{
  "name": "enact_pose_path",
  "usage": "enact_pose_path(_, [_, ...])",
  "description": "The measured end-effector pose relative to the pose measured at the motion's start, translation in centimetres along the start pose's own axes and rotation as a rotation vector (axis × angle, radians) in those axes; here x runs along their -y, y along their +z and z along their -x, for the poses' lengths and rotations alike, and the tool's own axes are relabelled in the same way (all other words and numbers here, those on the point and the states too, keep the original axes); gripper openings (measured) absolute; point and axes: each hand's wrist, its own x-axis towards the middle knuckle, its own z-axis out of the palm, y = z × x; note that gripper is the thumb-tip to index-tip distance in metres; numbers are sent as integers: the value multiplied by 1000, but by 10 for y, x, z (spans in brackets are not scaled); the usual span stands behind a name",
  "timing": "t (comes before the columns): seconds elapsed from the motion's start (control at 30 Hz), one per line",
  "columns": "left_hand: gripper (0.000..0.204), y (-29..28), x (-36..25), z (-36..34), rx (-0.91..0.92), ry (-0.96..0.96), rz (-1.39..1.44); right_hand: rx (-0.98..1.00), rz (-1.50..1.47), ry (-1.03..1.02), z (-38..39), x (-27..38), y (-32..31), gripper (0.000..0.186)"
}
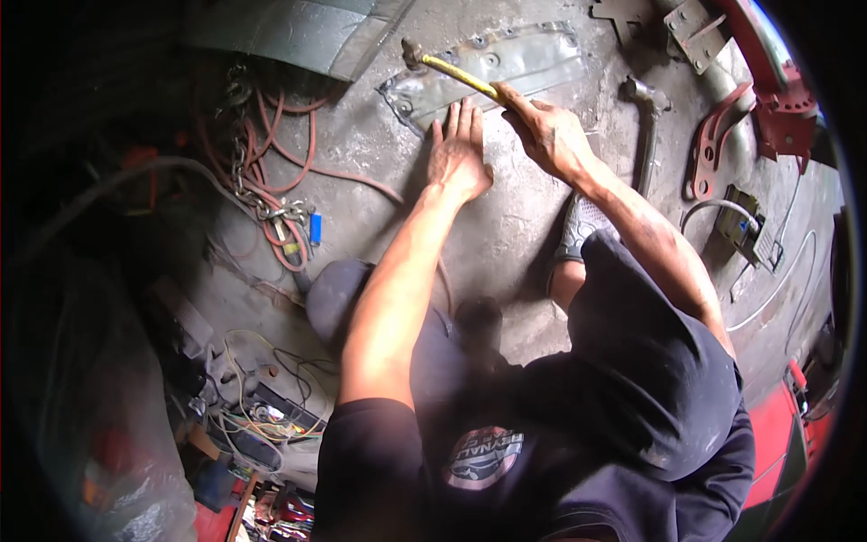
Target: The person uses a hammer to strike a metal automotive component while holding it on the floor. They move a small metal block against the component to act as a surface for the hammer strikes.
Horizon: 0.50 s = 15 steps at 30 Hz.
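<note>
A hammer with a yellow handle (459, 75) is gripped near the end of its handle by my right hand (547, 134). Its dark head (413, 54) is at the left, over or beside the upper left edge of a long sheet metal panel (533, 63). That grey panel lies on the concrete floor, with small holes and dents along its far edge. My left hand (461, 155) is open, palm down, its stretched fingertips at the panel's near edge. Whether the hammer head touches anything cannot be made out.
A second hammer (648, 99) lies on the floor at the right, near a red metal bracket (707, 149) and a red stand (781, 99). Reddish hose (307, 167) and a chain (239, 154) are tangled at the left. A large metal sheet (298, 36) juts in at the far left.
</note>
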Motion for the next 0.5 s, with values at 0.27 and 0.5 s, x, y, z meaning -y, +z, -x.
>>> enact_pose_path(0.27, [49, -14, 20, -12, -78, 131, 109, 214, 62, 271, 21, -26, -6, 49])
enact_pose_path(0.5, [44, -75, 90, -54, -417, 123, -108, 97, -152, 205, 82, -33, 0, 46])
